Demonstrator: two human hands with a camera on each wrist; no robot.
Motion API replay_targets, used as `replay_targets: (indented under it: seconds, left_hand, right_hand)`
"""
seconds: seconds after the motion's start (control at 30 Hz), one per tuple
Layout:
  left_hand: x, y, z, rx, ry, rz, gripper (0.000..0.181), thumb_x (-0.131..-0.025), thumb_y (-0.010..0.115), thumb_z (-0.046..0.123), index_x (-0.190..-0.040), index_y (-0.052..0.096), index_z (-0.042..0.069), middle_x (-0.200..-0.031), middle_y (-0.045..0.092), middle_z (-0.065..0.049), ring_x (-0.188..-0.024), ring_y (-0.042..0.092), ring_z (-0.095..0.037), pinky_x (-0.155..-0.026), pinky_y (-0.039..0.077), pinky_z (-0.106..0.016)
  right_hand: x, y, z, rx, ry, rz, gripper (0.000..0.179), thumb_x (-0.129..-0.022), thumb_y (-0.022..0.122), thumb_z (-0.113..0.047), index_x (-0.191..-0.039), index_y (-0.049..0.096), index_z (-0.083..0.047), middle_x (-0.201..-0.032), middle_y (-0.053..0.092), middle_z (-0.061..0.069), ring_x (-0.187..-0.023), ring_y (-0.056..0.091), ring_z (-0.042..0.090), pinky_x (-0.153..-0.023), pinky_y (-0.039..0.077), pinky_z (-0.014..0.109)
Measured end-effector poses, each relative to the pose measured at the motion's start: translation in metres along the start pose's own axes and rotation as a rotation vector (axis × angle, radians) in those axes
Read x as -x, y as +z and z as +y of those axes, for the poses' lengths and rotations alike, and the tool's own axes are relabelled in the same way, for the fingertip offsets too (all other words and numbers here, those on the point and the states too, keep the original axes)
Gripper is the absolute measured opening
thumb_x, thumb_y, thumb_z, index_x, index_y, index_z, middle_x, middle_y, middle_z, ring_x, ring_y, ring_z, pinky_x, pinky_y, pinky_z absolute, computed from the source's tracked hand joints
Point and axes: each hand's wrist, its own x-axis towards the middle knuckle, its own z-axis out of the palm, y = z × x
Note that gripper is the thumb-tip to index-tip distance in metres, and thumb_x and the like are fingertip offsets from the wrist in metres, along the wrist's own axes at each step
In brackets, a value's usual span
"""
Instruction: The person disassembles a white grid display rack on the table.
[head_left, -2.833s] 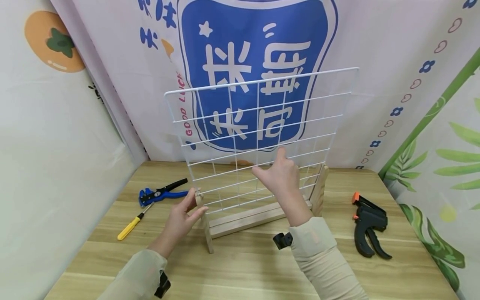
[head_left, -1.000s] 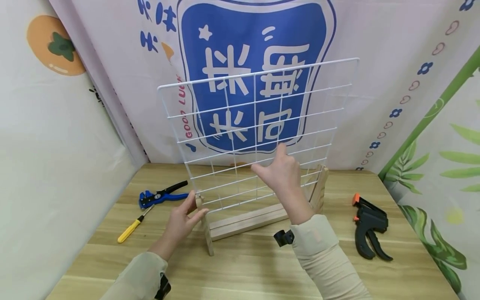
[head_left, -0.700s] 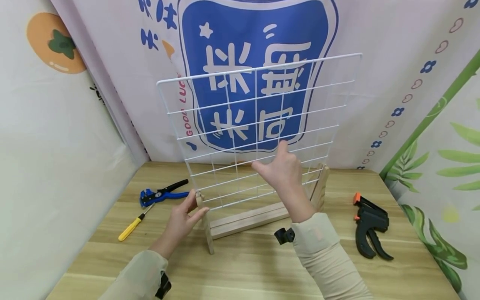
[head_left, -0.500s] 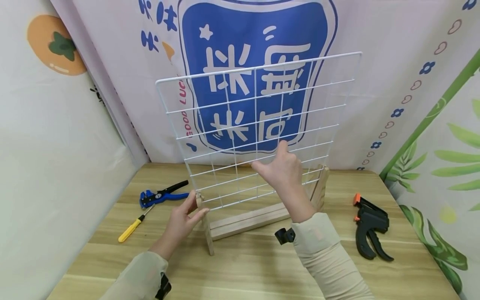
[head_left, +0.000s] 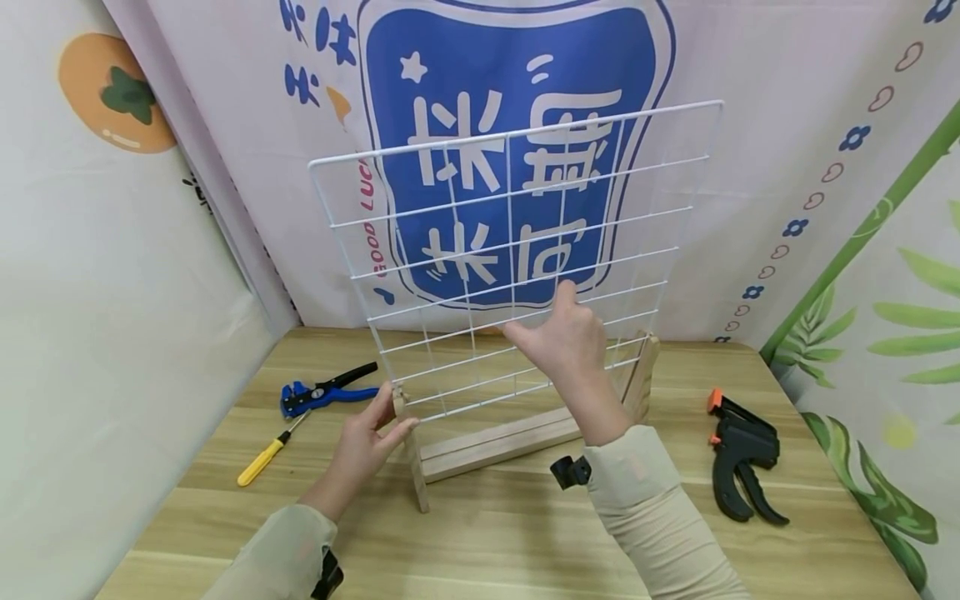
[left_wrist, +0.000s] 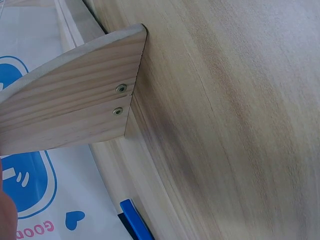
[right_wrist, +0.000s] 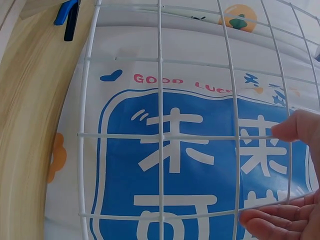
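A white wire grid panel (head_left: 512,244) leans upright in a wooden stand, which has a low crossbar (head_left: 498,443) between two side pieces. My left hand (head_left: 358,450) holds the top of the left side piece (head_left: 415,471) between thumb and fingers, beside the grid's lower left corner. In the left wrist view, two screw heads show on that side piece (left_wrist: 70,100); only a sliver of the hand is visible. My right hand (head_left: 566,346) grips the grid's wires right of its middle. In the right wrist view, its thumb and curled fingers (right_wrist: 272,222) close round them.
Blue-and-black pliers (head_left: 326,392) and a yellow-handled screwdriver (head_left: 261,462) lie left of the stand on the wooden table (head_left: 487,542). To the right lies a black trigger clamp (head_left: 746,454) with orange parts. A printed curtain (head_left: 750,50) hangs behind.
Compared with the earliest frame, the grid has risen, its top edge higher in the head view. The right hand moved up slightly with it. The left hand keeps its place on the side piece.
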Motion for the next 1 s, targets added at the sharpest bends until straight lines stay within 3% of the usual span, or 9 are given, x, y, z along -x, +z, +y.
replay_targets:
  seconds: [0.2, 0.3, 0.47, 0.73, 1.0]
  left_hand:
    - [-0.006, -0.004, 0.021, -0.002, 0.011, 0.004, 0.057, -0.067, 0.073, -0.015, -0.119, 0.052, -0.012, -0.096, 0.065, -0.029, -0.089, 0.064, -0.040, -0.075, 0.055, -0.035]
    - [-0.010, -0.007, 0.033, -0.019, 0.014, -0.002, 0.054, -0.067, 0.073, -0.014, -0.117, 0.052, -0.013, -0.093, 0.066, -0.028, -0.087, 0.064, -0.039, -0.075, 0.055, -0.033]
    - [-0.011, -0.008, 0.037, -0.030, 0.019, 0.002, 0.055, -0.067, 0.074, -0.014, -0.117, 0.052, -0.014, -0.093, 0.065, -0.030, -0.089, 0.066, -0.033, -0.076, 0.054, -0.028]
    - [-0.011, -0.007, 0.032, -0.015, 0.043, 0.007, 0.056, -0.065, 0.073, -0.017, -0.117, 0.051, -0.015, -0.094, 0.065, -0.029, -0.086, 0.064, -0.042, -0.073, 0.055, -0.029]
    - [-0.001, 0.000, 0.001, -0.002, 0.039, 0.015, 0.061, -0.065, 0.074, -0.015, -0.121, 0.052, -0.009, -0.101, 0.065, -0.027, -0.090, 0.064, -0.038, -0.077, 0.053, -0.022]
  right_hand:
    - [-0.001, -0.002, -0.001, -0.004, -0.019, 0.014, 0.061, -0.064, 0.075, -0.048, -0.090, 0.045, -0.002, -0.050, 0.029, -0.002, -0.040, 0.028, 0.013, -0.033, 0.017, 0.023]
    - [-0.002, -0.003, -0.001, -0.008, -0.028, 0.019, 0.062, -0.064, 0.076, -0.048, -0.090, 0.045, -0.002, -0.050, 0.028, -0.002, -0.040, 0.028, 0.013, -0.033, 0.017, 0.022]
    - [-0.003, -0.004, -0.001, -0.013, -0.029, 0.015, 0.062, -0.063, 0.075, -0.048, -0.090, 0.045, -0.002, -0.050, 0.029, -0.002, -0.040, 0.028, 0.013, -0.032, 0.018, 0.022]
    - [-0.007, -0.009, -0.003, 0.000, -0.035, 0.003, 0.061, -0.063, 0.074, -0.046, -0.091, 0.045, 0.000, -0.050, 0.029, -0.002, -0.039, 0.029, 0.013, -0.032, 0.018, 0.021]
    - [-0.009, -0.015, -0.007, 0.011, 0.004, -0.048, 0.058, -0.064, 0.071, -0.045, -0.091, 0.044, -0.002, -0.052, 0.032, -0.001, -0.041, 0.032, 0.015, -0.033, 0.020, 0.021]
